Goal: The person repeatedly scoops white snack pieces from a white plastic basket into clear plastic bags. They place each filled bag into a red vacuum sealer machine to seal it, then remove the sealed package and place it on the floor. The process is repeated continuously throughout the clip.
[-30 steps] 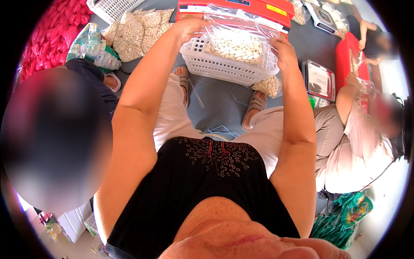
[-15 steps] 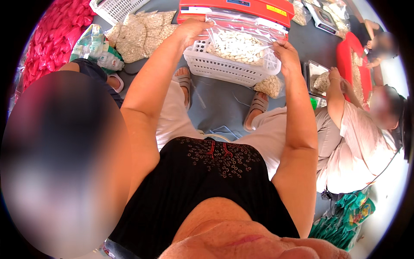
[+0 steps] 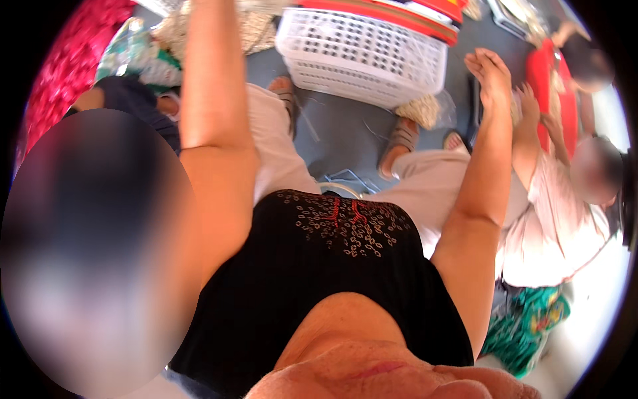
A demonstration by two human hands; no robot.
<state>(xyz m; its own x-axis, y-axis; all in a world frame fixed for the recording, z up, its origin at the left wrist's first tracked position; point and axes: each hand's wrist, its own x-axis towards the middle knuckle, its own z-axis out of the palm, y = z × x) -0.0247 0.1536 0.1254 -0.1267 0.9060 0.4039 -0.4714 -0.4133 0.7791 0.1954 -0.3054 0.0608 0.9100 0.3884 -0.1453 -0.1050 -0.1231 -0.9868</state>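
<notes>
My right hand [image 3: 490,74] is raised to the right of the white plastic basket [image 3: 362,56]. Its fingers are stretched out and hold nothing. Stretched far forward, my left arm [image 3: 216,80] runs past the upper edge, so the hand itself is out of view. The basket sits in front of my feet, its perforated side and floor showing. Behind it stands a red machine [image 3: 405,23], partly cut off by the frame. A clear bag of pale pieces [image 3: 420,111] lies by the basket's near right corner.
More bags of pale pieces [image 3: 256,32] lie beyond my left arm. Red packets [image 3: 70,66] are heaped at far left, beside a green and white bag [image 3: 136,56]. A co-worker [image 3: 548,219] sits close on the right near a red tub [image 3: 555,86]. Green packaging [image 3: 531,326] lies lower right.
The clear bag of white seeds that both hands held over the basket is out of view. My left arm has reached farther forward; my right hand has moved right, off the bag.
</notes>
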